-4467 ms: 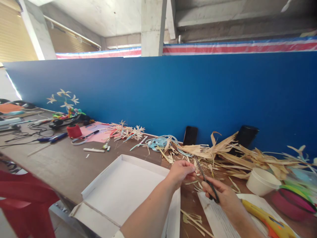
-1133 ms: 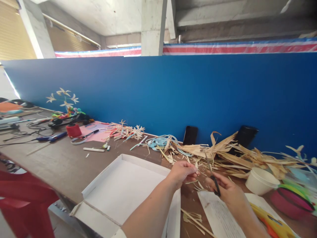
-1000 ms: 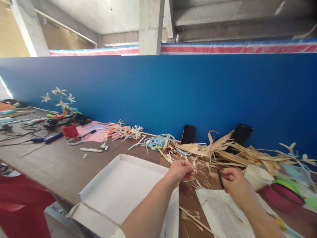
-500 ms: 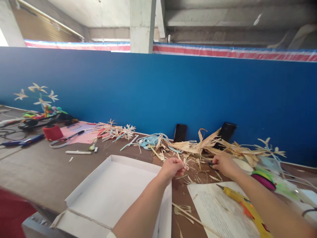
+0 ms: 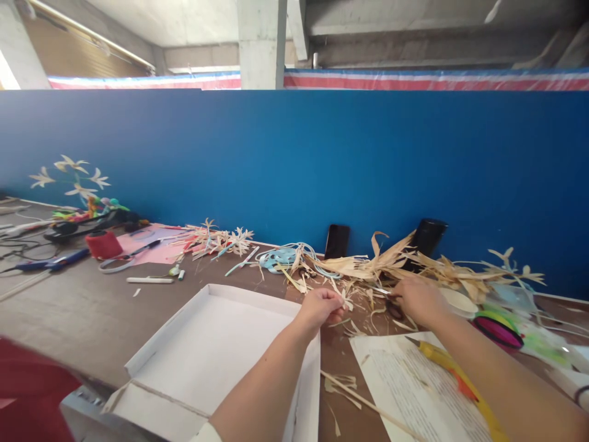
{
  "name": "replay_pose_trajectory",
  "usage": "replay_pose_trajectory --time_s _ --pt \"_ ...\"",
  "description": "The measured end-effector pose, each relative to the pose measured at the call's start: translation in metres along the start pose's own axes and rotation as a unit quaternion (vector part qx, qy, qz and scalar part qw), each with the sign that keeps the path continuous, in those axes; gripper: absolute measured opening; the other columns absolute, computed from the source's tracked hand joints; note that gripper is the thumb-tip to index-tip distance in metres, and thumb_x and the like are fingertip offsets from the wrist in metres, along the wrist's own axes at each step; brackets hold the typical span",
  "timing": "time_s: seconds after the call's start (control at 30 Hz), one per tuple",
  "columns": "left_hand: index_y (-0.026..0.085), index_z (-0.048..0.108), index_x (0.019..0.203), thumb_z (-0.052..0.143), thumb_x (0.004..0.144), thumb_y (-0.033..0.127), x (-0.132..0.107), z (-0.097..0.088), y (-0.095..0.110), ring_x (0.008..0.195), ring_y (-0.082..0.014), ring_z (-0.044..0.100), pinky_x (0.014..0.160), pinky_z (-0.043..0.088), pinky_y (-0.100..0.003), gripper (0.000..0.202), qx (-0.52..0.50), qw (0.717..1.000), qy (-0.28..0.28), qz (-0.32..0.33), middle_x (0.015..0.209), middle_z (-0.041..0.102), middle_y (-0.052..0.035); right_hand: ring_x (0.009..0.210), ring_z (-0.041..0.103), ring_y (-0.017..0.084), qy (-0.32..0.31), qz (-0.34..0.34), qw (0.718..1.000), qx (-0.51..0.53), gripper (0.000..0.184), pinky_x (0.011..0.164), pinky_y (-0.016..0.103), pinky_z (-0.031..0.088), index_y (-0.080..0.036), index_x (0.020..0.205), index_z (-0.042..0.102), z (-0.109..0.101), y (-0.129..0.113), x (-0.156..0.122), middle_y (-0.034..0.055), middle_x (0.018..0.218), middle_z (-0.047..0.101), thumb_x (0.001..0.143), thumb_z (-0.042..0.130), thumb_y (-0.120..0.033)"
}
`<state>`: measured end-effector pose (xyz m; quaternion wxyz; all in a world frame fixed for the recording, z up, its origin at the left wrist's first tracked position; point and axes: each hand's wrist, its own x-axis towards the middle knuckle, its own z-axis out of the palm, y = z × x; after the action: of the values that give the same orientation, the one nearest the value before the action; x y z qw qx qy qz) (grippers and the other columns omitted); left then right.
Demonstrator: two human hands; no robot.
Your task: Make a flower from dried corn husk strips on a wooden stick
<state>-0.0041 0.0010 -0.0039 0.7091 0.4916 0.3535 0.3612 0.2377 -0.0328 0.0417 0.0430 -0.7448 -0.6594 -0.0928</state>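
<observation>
Straw-coloured husk strips (image 5: 391,261) are lying along the back of the table (image 5: 73,319), below the blue panel (image 5: 294,159), and I am watching both hands working in front of them through the head camera. My left hand (image 5: 319,310) is closing thumb and fingers on a small pale flower (image 5: 346,301), holding it just past the corner of the open white box (image 5: 253,344). My right hand (image 5: 419,301) is reaching to the scissors (image 5: 394,310) among the scraps; its fingertips are meeting the dark handles, but I cannot tell whether they are gripping. Under that forearm a yellow glue gun (image 5: 435,353) is resting on a printed sheet (image 5: 391,380). Behind, a phone (image 5: 337,241) is leaning against the panel, near the blue cords (image 5: 281,258).
</observation>
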Motion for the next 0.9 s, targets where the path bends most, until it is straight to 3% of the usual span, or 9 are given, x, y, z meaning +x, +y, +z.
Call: replay_pose_trajectory --time_s 0.07,0.13,0.17,0.27,0.4,0.53,0.63,0.73,0.9 --pt "0.011 0.058 0.067 0.066 0.062 0.024 0.0 0.0 0.0 0.049 -0.0054 0.051 0.048 0.044 -0.017 0.016 -0.004 1.0 0.004 0.001 0.067 0.063 -0.0045 0.098 0.049 0.028 0.015 0.016 1.0 -0.002 0.019 0.078 0.036 0.031 -0.021 0.074 0.069 -0.008 -0.008 -0.007 0.0096 0.09 0.064 0.073 0.05 -0.021" --pt "0.011 0.057 0.067 0.065 0.062 0.023 -0.001 -0.001 0.001 0.05 -0.0059 0.051 0.048 0.044 -0.017 0.015 -0.01 1.0 0.013 0.005 0.068 0.063 -0.0048 0.084 0.055 0.027 0.006 0.029 0.999 0.015 0.024 0.068 0.035 0.034 -0.023 0.077 0.069 -0.017 -0.02 -0.025 0.0088 0.086 0.065 0.077 0.046 -0.029" --pt "0.011 0.057 0.067 0.065 0.062 0.022 -0.002 -0.001 0.002 0.052 -0.0064 0.052 0.048 0.044 -0.017 0.014 -0.012 1.0 0.019 0.008 0.068 0.063 -0.0047 0.073 0.056 0.023 -0.016 0.025 0.999 0.038 0.026 0.063 0.032 0.035 -0.026 0.076 0.068 -0.022 -0.028 -0.037 0.0053 0.078 0.066 0.079 0.044 -0.034" --pt "0.012 0.057 0.067 0.064 0.062 0.019 -0.004 0.001 0.004 0.057 -0.0083 0.054 0.048 0.044 -0.017 0.011 -0.009 0.999 0.035 0.009 0.068 0.063 -0.0044 0.065 0.057 0.018 -0.149 -0.059 0.965 0.205 0.024 0.057 0.026 0.035 -0.028 0.073 0.067 -0.032 -0.057 -0.084 0.0011 0.074 0.066 0.078 0.047 -0.04" --pt "0.013 0.056 0.068 0.063 0.061 0.016 -0.004 0.002 0.004 0.058 -0.0084 0.054 0.048 0.043 -0.017 0.011 -0.005 0.999 0.053 0.001 0.068 0.063 -0.0036 0.065 0.057 0.02 -0.172 -0.048 0.975 0.136 0.007 0.053 0.025 0.029 -0.028 0.067 0.064 -0.028 -0.094 -0.133 -0.0002 0.07 0.065 0.063 0.059 -0.026" --pt "0.013 0.057 0.071 0.066 0.059 0.015 -0.001 0.0 0.001 0.055 -0.0079 0.053 0.046 0.041 -0.016 0.015 -0.008 0.998 0.06 0.004 0.065 0.062 -0.0021 0.064 0.057 0.018 -0.172 -0.067 0.975 0.122 0.02 0.052 0.024 0.029 -0.025 0.065 0.06 -0.015 -0.113 -0.144 0.0004 0.071 0.064 0.064 0.047 -0.01" --pt "0.012 0.058 0.071 0.067 0.058 0.016 0.001 -0.002 0.0 0.056 -0.008 0.053 0.047 0.042 -0.016 0.016 -0.017 0.998 0.063 0.01 0.065 0.062 -0.0022 0.066 0.057 0.018 -0.163 -0.075 0.977 0.116 0.024 0.054 0.025 0.03 -0.025 0.067 0.059 -0.011 -0.109 -0.143 0.0011 0.072 0.064 0.065 0.043 -0.007" --pt "0.011 0.06 0.07 0.069 0.057 0.016 0.003 -0.003 0.001 0.053 -0.0073 0.052 0.048 0.043 -0.017 0.017 -0.026 0.997 0.068 0.021 0.06 0.059 -0.0009 0.066 0.056 0.019 -0.148 -0.08 0.978 0.122 0.019 0.055 0.027 0.032 -0.026 0.065 0.059 -0.011 -0.088 -0.147 0.0012 0.072 0.063 0.066 0.046 -0.012" --pt "0.009 0.065 0.073 0.07 0.058 0.017 0.005 -0.001 -0.001 0.054 -0.0068 0.052 0.053 0.045 -0.019 0.018 -0.034 0.996 0.067 0.039 0.06 0.058 -0.0011 0.057 0.054 0.017 -0.087 -0.021 0.97 0.225 0.012 0.052 0.025 0.038 -0.026 0.061 0.057 -0.018 -0.039 -0.146 0.0 0.063 0.06 0.07 0.054 -0.034"
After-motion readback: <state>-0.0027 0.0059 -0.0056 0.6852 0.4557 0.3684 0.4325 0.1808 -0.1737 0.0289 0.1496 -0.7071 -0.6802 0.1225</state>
